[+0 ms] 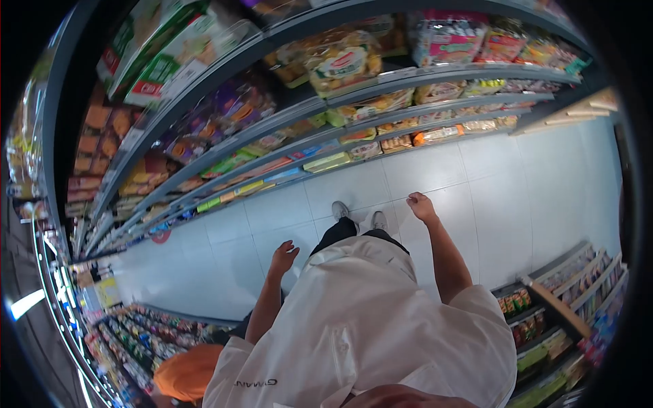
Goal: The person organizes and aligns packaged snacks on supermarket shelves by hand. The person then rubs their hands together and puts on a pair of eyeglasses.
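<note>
The left hand (286, 256) hangs over the floor (279, 214), its grip loosely wide. The right hand (422, 207), farther forward, is curled; how narrow its grip is I cannot tell. Packets (439, 135) line the far shelves (476, 71), apart from both hands.

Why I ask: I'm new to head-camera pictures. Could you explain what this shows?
There is no machine here: one wide-angle camera on a person's head looks down over their white short-sleeved shirt. The bare left hand and bare right hand hang apart above pale grey floor tiles, with nothing visible held in either. Two grey shoes show on the tiles. Ahead, long grey shelves carry colourful plastic-wrapped packages.
</note>
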Tool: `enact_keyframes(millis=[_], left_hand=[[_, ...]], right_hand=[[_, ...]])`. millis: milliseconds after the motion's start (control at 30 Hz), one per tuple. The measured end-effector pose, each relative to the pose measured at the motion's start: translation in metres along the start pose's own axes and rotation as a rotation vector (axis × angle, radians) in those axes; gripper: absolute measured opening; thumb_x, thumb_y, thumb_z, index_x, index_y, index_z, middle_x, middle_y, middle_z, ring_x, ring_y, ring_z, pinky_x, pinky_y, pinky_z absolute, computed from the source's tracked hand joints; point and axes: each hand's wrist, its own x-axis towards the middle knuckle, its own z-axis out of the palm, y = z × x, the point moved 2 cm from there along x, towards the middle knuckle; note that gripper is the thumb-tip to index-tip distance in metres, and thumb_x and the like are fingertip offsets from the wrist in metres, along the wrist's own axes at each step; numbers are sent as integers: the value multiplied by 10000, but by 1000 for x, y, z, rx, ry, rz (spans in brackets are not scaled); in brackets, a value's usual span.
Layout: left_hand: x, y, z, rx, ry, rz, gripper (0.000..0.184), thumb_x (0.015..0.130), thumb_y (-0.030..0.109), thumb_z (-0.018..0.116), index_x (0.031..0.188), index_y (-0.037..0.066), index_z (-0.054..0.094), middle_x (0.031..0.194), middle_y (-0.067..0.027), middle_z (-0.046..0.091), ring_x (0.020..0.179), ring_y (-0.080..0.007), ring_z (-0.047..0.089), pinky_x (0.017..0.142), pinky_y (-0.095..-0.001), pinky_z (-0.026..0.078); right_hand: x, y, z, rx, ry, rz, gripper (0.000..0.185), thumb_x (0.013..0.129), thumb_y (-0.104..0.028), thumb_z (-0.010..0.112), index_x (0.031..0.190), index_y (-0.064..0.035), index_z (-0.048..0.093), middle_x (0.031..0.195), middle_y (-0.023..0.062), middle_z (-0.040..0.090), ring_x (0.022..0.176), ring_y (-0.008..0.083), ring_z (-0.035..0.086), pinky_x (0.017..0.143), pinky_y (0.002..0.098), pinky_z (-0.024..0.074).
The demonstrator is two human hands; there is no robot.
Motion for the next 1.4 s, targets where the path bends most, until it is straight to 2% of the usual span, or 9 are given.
enact_keyframes(millis=[167,400,667,700,967,1067,1200,1267,1400], left_hand=[[-22,-8,0,-67,47,-70,542,891,298,693,1301,-24,546,1170,-218,668,1094,-312,655,923,-377,514],[-40,-5,0,-198,136,-106,529,882,243,697,1304,-35,543,1190,-236,655,1106,-330,650,926,-380,516],[-36,-31,-2,-243,132,-173,539,878,255,694,1306,-36,545,1197,-244,649,1099,-332,653,928,-385,514],[-35,-31,-4,-243,135,-164,541,880,262,690,1307,-35,545,1198,-244,649,1101,-332,652,930,-386,512],[-29,-62,-39,-346,224,-177,554,897,323,662,1322,-12,547,1213,-218,654,1116,-323,643,939,-379,500],[-34,-92,-41,-423,259,-197,561,894,332,664,1323,-10,548,1222,-212,652,1119,-319,643,946,-382,497],[-48,-142,-40,-411,242,-277,563,892,340,663,1325,-3,552,1212,-205,659,1115,-308,646,948,-378,496],[-59,-166,-37,-463,244,-347,562,892,344,662,1326,4,555,1203,-202,664,1113,-306,647,947,-376,497],[-65,-233,-14,-637,267,-390,568,883,337,670,1291,-44,561,1151,-244,671,1075,-328,658,937,-372,504]], right_hand=[[0,15,26,-12,-105,-75,335,880,-286,675,1088,-23,674,976,164,716,904,263,693,817,359,545],[-30,38,46,-166,-418,41,392,848,-344,658,1059,-16,687,1043,209,694,1001,341,668,883,407,524],[3,13,36,-199,-369,-33,394,852,-345,653,1070,-19,687,1052,216,690,1016,348,661,892,413,520],[14,22,41,-222,-293,-128,366,881,-305,664,1096,-9,668,911,152,719,713,216,695,705,336,551],[49,-38,64,-279,-316,-64,351,890,-284,655,1097,-2,666,948,156,720,710,205,695,681,334,551],[42,-75,91,-236,-417,11,387,878,-331,649,1122,-31,672,1056,173,705,1010,293,671,881,374,521],[29,-117,141,-255,-507,-20,410,880,-331,645,1154,-26,656,1109,170,694,1051,277,661,912,370,508],[28,-123,169,-236,-492,-144,396,892,-285,657,1157,7,629,984,126,706,746,185,665,681,321,533],[15,-174,194,-252,-561,-139,420,895,-285,658,1184,17,611,1015,131,701,774,177,662,693,317,535]])
